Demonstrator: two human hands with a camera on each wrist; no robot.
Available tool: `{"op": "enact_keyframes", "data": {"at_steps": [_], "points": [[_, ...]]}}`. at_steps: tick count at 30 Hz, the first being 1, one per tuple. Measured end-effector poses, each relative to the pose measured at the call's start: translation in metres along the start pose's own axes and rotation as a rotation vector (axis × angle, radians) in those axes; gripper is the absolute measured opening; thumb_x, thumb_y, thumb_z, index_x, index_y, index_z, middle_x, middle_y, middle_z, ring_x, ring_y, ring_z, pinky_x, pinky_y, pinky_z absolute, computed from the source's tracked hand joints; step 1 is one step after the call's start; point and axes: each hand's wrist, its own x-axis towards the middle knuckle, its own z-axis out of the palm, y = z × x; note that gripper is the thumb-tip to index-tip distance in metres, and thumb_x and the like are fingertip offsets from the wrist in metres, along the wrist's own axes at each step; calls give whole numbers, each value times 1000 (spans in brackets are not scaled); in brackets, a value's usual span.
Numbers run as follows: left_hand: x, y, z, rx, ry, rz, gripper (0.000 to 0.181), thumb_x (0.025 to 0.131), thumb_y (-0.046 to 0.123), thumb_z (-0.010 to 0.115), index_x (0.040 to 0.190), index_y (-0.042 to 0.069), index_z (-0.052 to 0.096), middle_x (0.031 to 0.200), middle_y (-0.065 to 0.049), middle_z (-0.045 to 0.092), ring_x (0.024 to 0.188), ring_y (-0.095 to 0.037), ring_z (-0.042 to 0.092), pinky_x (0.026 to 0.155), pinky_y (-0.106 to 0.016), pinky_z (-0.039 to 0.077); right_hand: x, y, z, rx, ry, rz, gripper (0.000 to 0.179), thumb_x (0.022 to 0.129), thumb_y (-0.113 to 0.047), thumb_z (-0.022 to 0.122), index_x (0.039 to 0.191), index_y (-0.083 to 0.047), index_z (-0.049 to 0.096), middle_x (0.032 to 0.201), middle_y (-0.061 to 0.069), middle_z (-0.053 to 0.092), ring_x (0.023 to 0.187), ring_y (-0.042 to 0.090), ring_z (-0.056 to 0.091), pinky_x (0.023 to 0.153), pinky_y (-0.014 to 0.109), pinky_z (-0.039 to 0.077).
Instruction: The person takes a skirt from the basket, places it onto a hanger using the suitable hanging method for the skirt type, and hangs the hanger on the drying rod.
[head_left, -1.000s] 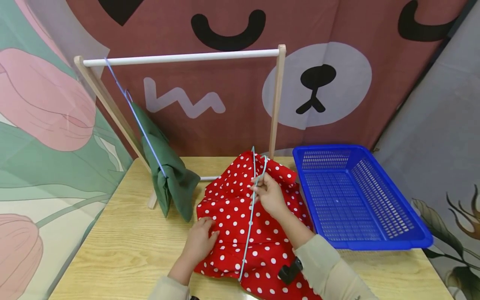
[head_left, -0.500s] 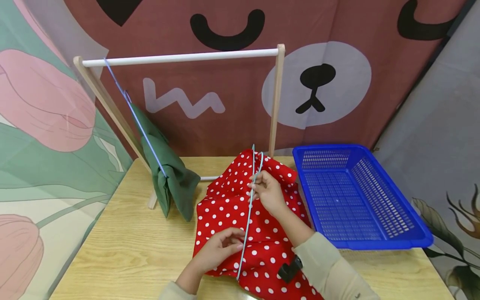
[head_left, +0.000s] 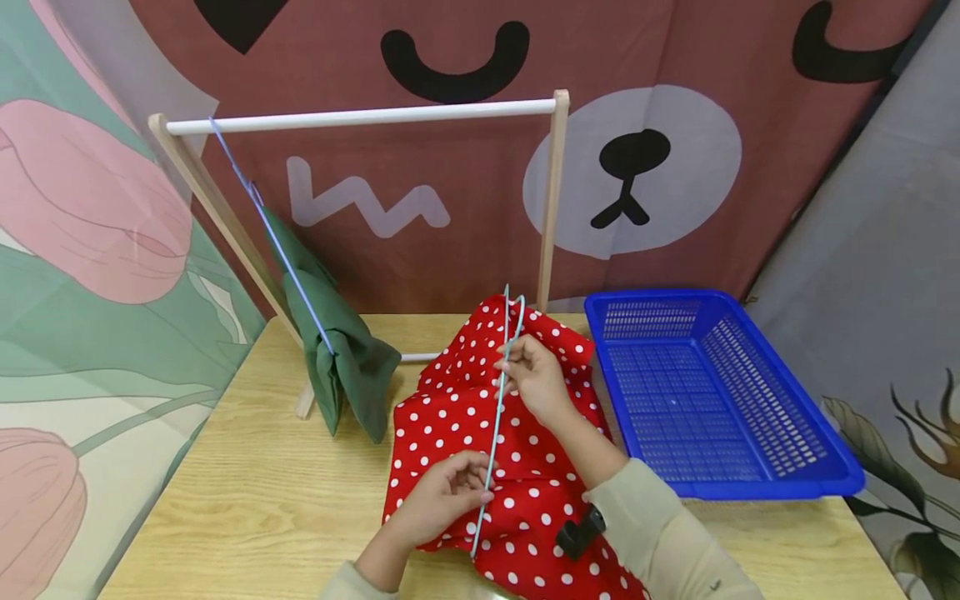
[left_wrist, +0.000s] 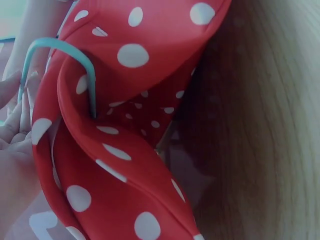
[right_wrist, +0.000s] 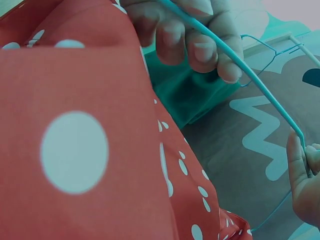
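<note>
A light teal clothes hanger [head_left: 496, 417] lies lengthwise over a red cloth garment with white dots [head_left: 442, 417]. My right hand [head_left: 536, 379] pinches the hanger close to its hook. Lower down, the thumb and curled fingers of my left hand [head_left: 442, 500] hold the hanger's long side near its lower corner. From the right wrist view, the hanger rod [right_wrist: 270, 95] runs between the two hands, left hand [right_wrist: 185, 40] above and right hand [right_wrist: 305, 175] at the edge. In the left wrist view, a teal hanger end [left_wrist: 65, 47] curves into the red folds.
Behind stands a wooden rack with a white bar [head_left: 360, 117]. A blue-purple hanger [head_left: 273, 237] bearing green cloth [head_left: 330, 333] hangs at its left end. To the right sits a blue plastic basket [head_left: 787, 375]. All stand on a wood-grain table [head_left: 247, 492].
My left hand has moved right from the garment's left edge and taken hold of the hanger's lower part. The right hand and hanger have shifted slightly up and left.
</note>
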Motion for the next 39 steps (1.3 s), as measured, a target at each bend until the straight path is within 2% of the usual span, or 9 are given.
{"op": "enact_keyframes", "data": {"at_steps": [6,13,20,25,29,32,36,39], "points": [[2,6,0,-28,-19,-1,26,81,3,56,105,-3,48,89,-15,51,72,-14,53,63,-24,48,3,-5,-1,-19,-32,-9,12,83,12,44,95,12,48,77,15,51,55,14,52,48,23,47],[5,23,-3,-24,-25,-6,25,81,0,56,103,-6,46,84,-10,51,69,-13,53,61,-23,48,10,-11,-3,-15,-80,-37,17,81,11,49,98,10,52,78,21,50,55,13,52,51,26,49],[6,21,-4,-47,-34,9,27,81,3,57,103,-6,44,83,-11,51,69,-13,53,62,-24,48,13,-14,-7,-87,-98,-55,25,80,7,54,104,12,52,82,20,56,59,12,55,56,29,50],[6,22,-5,-85,-29,20,28,81,2,57,103,-8,43,83,-9,50,68,-12,53,61,-24,48,14,-14,-12,-115,-112,-54,26,81,3,55,106,8,54,84,24,58,61,17,59,61,34,50],[6,24,-8,-116,-17,21,29,81,1,56,103,-10,41,84,-9,48,67,-12,52,61,-24,48,16,-14,-19,-122,-91,-50,22,83,0,54,104,7,54,86,25,58,67,24,61,62,32,50],[6,28,-10,-116,-9,45,29,82,1,55,103,-12,40,85,-11,47,67,-11,52,60,-23,48,19,-13,-24,-107,-70,-63,20,83,1,53,101,10,53,86,27,57,69,28,61,63,33,50],[7,34,-13,-128,-4,91,30,82,1,54,103,-14,38,86,-13,46,68,-11,51,60,-21,48,23,-13,-30,-101,-27,-77,20,82,1,54,99,12,53,88,27,56,73,27,60,66,31,50],[7,39,-14,-134,7,102,31,83,1,54,104,-14,37,86,-14,46,69,-12,52,61,-22,48,26,-13,-35,-109,14,-72,21,82,1,54,100,12,53,91,24,57,77,20,60,70,26,48]]}}
